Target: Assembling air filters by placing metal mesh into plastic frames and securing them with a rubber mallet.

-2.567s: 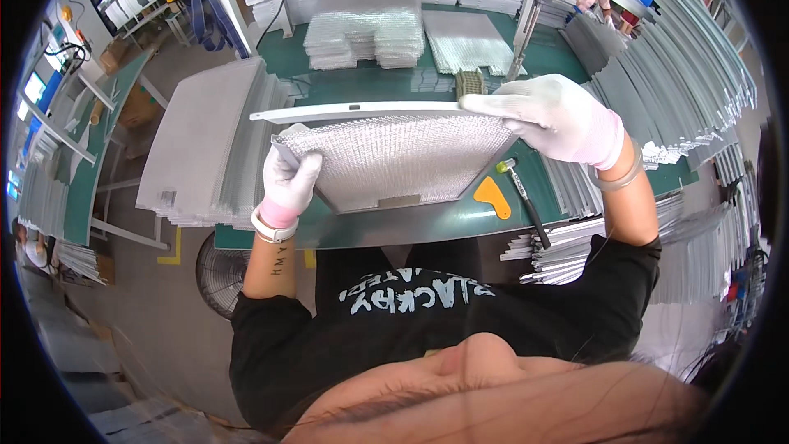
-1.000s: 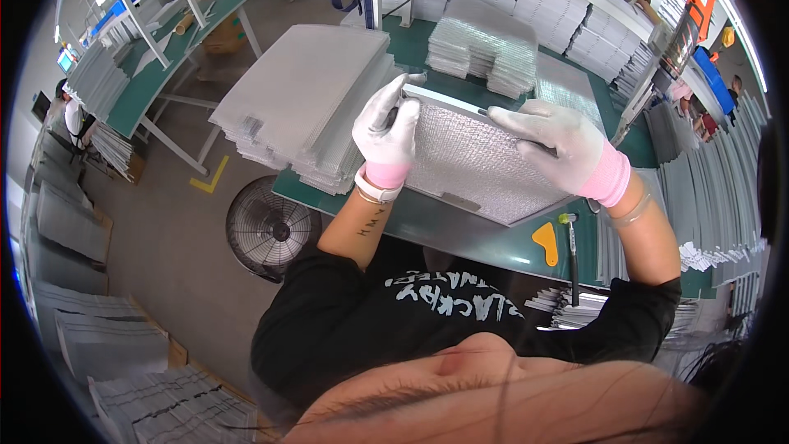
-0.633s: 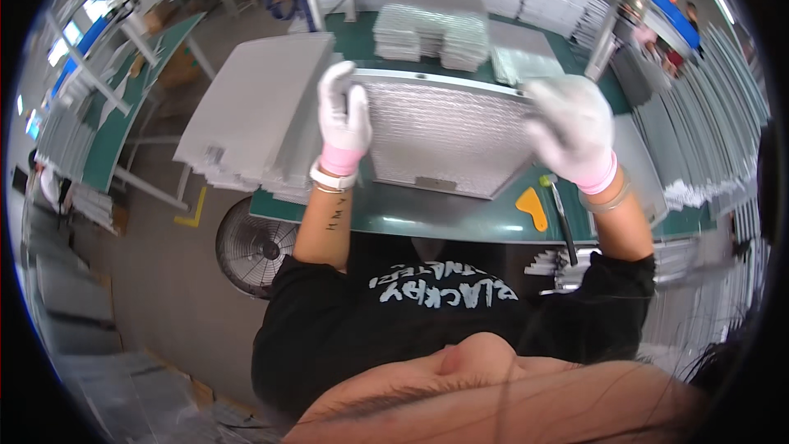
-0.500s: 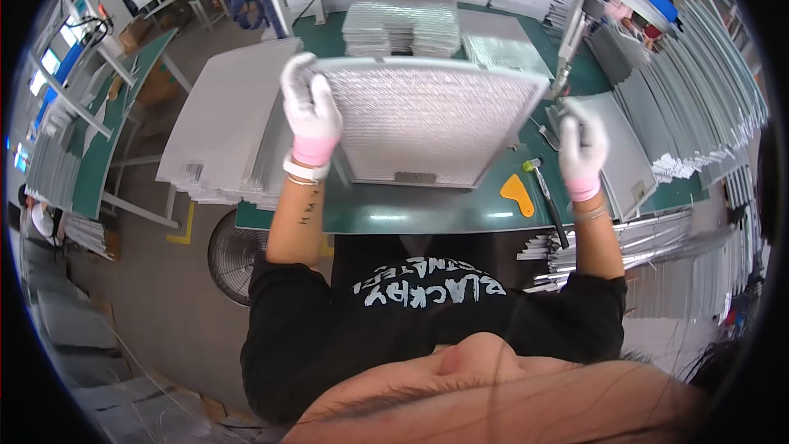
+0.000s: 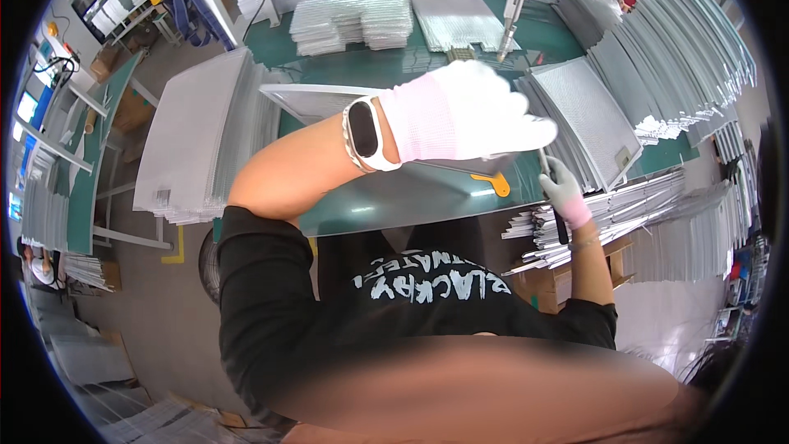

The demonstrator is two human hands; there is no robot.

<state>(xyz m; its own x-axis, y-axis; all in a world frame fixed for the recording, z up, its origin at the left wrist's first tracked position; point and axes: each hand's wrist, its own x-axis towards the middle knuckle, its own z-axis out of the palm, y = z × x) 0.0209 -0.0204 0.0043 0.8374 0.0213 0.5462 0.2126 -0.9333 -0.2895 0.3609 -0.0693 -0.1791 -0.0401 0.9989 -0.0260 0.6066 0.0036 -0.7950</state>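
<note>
My left hand (image 5: pixel 472 111), in a white glove with a pink cuff, reaches across to the right, over a metal-framed mesh panel (image 5: pixel 316 99). Its fingers look curled, but what they hold, if anything, is hidden. Most of the panel is behind this hand and forearm; its left end and lower right corner show above the green tabletop. My gloved right hand (image 5: pixel 563 185) is closed around a hammer (image 5: pixel 561 228) near the table's front edge. The dark handle sticks out below the hand and a thin shaft above; the hammer's head is hidden near my left hand.
A yellow scraper (image 5: pixel 495 184) lies on the green table (image 5: pixel 370 207). Stacks of grey panels stand at the left (image 5: pixel 193 131), the back (image 5: pixel 353 4) and the right (image 5: pixel 588 115). A power tool (image 5: pixel 516 4) hangs over the far side. Metal strips (image 5: pixel 608 218) lie below the right edge.
My left hand has left the panel's upper left corner and swung right. The upright panel has tipped lower. My right hand has come down and taken hold of the hammer that lay on the table.
</note>
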